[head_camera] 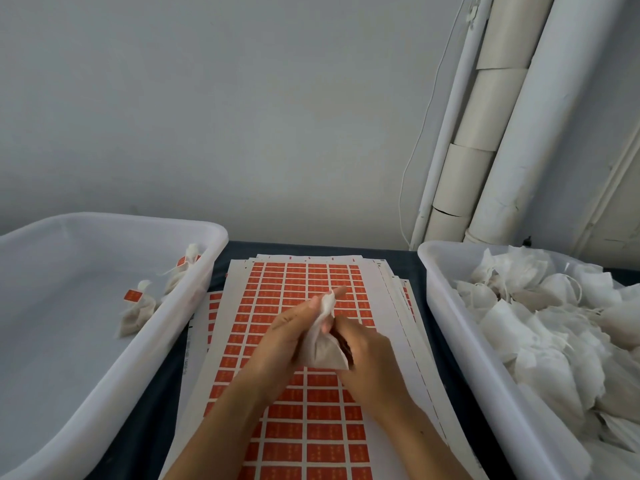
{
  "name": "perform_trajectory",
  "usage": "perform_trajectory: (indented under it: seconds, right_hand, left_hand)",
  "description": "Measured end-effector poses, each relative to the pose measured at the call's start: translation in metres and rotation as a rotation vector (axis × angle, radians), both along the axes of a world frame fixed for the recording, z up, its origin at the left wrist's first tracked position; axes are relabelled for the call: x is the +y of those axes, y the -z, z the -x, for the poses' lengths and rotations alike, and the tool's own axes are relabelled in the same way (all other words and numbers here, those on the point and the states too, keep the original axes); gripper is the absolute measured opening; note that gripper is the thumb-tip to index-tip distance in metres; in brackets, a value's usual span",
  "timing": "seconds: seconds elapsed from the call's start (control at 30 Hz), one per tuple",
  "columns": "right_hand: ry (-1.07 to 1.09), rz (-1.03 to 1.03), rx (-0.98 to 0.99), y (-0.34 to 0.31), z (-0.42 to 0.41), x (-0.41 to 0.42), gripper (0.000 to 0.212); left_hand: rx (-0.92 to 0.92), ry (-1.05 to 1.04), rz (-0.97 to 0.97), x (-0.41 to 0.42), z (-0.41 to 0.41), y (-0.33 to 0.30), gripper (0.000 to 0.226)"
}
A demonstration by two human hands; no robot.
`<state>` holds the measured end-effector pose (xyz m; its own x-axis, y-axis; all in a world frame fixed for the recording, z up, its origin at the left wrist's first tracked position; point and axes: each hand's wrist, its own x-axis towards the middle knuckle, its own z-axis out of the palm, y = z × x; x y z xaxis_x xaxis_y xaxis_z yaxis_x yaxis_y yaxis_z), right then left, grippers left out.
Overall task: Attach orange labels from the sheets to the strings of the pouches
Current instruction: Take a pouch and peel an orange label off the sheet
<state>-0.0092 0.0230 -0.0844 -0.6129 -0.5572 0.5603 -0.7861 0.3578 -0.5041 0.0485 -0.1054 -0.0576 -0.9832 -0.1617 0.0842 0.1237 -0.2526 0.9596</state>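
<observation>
both hands meet over the middle of the worktop, above the top sheet of orange labels. between them is one white pouch, held up off the sheet with its gathered neck pointing away from the person. the left hand has its grip closed around the neck and upper part of the pouch, thumb and fingers pinching the crumpled top, one fingertip reaching past it. the right hand has its grip wrapped around the lower, fuller part of the pouch, fingers curled under and behind it (the fingertips themselves are hidden by the fabric). the pouch's string cannot be made out here.

the label sheet lies on a loose stack of similar sheets, their edges fanned out to the right and left, all resting on the dark worktop.

to the left stands a white plastic tub with two finished pouches in it: one near the middle carrying an orange label, another against the far right wall, also with a label. to the right stands a second white tub heaped with unlabelled pouches.

behind the worktop is a pale wall, with white pipes and a thin cable running down it at the right.
</observation>
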Motion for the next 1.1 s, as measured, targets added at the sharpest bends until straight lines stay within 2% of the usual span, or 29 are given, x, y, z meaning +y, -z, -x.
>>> perform_trajectory:
  seconds: [0.1,0.2,0.27,0.43,0.53,0.63,0.77,0.97,1.1]
  right_hand:
    - [0.024,-0.015,0.055,-0.003,0.002,0.004,0.014]
    - [0.035,0.010,0.045,-0.006,0.002,0.007,0.020]
    - [0.017,-0.013,0.040,-0.007,0.000,0.005,0.025]
    - [-0.039,-0.044,0.017,-0.007,-0.005,0.003,0.045]
    - [-0.051,-0.046,-0.055,-0.005,-0.004,0.004,0.041]
    - [-0.011,-0.022,-0.088,-0.004,-0.003,0.004,0.039]
    - [0.005,-0.016,-0.149,-0.004,-0.006,0.002,0.040]
    - [0.063,0.005,-0.116,-0.001,-0.005,0.002,0.016]
    - [0.063,0.077,-0.101,0.000,-0.004,0.003,0.009]
  left_hand:
    - [0.006,-0.126,0.119,0.000,0.000,0.002,0.026]
    - [0.000,-0.252,0.298,-0.001,0.003,0.007,0.021]
    - [-0.016,-0.300,0.343,0.001,0.005,0.011,0.021]
    - [-0.026,-0.343,0.199,-0.006,0.004,0.014,0.020]
    - [0.007,-0.263,0.023,-0.007,0.002,0.012,0.023]
    - [0.041,-0.230,-0.003,-0.007,0.001,0.010,0.016]
    - [0.051,-0.250,0.093,-0.007,0.001,0.010,0.017]
    - [0.034,-0.572,0.534,0.003,0.005,0.016,0.011]
    - [0.065,-0.580,0.637,0.005,0.006,0.017,0.018]
